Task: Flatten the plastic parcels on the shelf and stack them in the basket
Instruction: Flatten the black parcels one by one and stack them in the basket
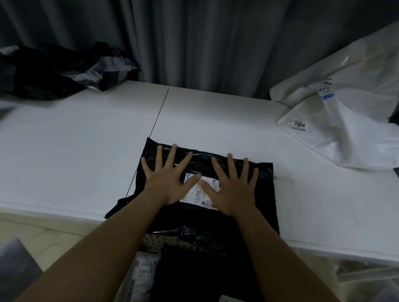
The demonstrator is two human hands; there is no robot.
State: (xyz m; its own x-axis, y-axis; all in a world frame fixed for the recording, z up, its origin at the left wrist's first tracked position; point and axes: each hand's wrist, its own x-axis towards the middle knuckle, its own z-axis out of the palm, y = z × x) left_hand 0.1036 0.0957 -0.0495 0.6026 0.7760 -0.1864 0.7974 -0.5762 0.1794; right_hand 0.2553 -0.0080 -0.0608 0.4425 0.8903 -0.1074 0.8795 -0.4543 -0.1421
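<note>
both palms down now: left hand (pixel 166 177) and right hand (pixel 230 186) lie flat with fingers spread wide, pressing the flat black plastic parcel with a white shipping label (pixel 204 190) at the near middle of the white shelf top (pixel 71 158). to do this well, i'd say sweep outward from the label toward the edges so trapped air leaves, and watch that near edge, which droops over the shelf's lip. far left, a crumpled heap of dark plastic parcels (pixel 50 73) waits; far right, white plastic parcels (pixel 342 120), one marked 7004. below the near edge sits the perforated pale basket (pixel 153 243), mostly hidden by the arms, with dark and labelled parcels inside; how many, i can't tell. label print is too small to read.
</note>
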